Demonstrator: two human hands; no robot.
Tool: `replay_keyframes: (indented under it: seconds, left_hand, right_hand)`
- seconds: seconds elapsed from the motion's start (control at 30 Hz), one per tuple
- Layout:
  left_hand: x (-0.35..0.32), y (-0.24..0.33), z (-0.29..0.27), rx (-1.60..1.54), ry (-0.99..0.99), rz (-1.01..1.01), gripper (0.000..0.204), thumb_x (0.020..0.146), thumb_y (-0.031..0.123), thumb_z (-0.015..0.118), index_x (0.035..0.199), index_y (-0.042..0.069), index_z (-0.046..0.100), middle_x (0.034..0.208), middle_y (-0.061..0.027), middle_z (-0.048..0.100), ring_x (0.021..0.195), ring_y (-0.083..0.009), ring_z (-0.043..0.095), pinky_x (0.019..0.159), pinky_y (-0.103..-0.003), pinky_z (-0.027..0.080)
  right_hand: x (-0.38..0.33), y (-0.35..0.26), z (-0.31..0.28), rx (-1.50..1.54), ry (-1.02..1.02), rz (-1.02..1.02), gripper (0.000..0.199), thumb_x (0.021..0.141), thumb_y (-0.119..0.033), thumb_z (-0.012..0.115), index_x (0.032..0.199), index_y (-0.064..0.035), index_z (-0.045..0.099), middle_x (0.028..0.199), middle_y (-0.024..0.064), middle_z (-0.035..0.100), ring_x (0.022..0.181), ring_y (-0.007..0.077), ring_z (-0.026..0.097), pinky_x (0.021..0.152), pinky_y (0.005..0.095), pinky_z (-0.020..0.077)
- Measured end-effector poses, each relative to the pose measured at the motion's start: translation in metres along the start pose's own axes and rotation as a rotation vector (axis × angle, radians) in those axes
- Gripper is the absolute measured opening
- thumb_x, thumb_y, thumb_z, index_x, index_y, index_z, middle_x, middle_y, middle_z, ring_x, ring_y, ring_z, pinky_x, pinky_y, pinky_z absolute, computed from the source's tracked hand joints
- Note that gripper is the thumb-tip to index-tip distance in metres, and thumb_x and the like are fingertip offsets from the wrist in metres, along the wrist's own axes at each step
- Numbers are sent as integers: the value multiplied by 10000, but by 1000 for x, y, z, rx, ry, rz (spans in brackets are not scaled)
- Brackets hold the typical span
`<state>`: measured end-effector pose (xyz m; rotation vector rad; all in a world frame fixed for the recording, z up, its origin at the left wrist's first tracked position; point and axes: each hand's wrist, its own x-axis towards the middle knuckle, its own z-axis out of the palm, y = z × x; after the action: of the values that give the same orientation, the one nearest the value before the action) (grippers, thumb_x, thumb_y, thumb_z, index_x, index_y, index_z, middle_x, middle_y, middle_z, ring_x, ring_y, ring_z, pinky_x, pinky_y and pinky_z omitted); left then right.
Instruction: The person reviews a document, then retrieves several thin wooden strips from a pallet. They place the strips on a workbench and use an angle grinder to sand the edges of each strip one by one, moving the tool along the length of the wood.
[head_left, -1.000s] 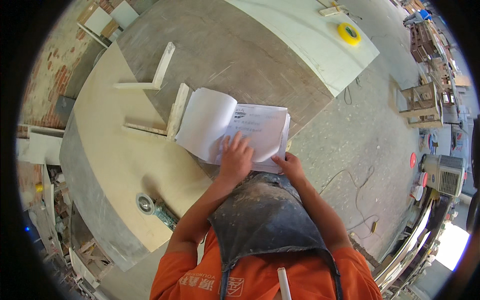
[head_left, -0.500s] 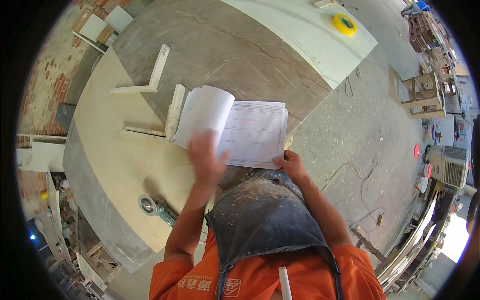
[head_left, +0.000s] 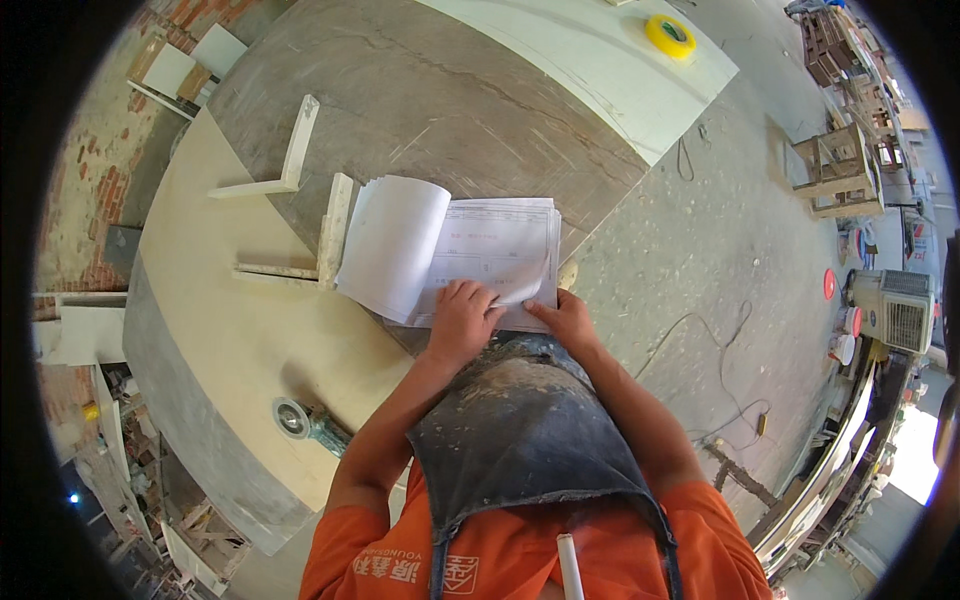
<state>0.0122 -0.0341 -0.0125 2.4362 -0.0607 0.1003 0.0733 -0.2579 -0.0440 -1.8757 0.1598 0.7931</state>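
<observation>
Forearms [head_left: 395, 415] reach up from below, and I see the left hand [head_left: 462, 318] over the lower edge of the open paper stack [head_left: 470, 250], fingers curled together; I cannot tell whether they pinch the printed sheet. The right hand [head_left: 567, 322] clamps the stack's lower right corner, thumb on top. The stack is at the tabletop's [head_left: 420, 100] near edge, left pages rolled over. Half a second ago the right sheet lay flat; now its corner bends up.
</observation>
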Motion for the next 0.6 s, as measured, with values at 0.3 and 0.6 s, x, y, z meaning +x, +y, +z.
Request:
replay_keyframes:
  seconds: [0.3,0.6]
  left_hand:
    - [-9,-27,-48,-444,290,-502,255,999,224,671,920,-17,697,785,-25,633,699,-167,542,658,-344,455]
    - [-47,-77,-112,-722,643,-825,264,1031,263,648,984,19,736,786,67,597,693,-24,460,611,-229,358]
  right_hand:
    - [-6,7,-11,247,-110,107,305,993,-253,692,1144,12,682,946,45,721,777,132,646,709,290,534]
    - [-4,18,-19,400,-155,177,234,1011,-199,625,1145,-13,673,917,31,688,783,136,645,692,297,549]
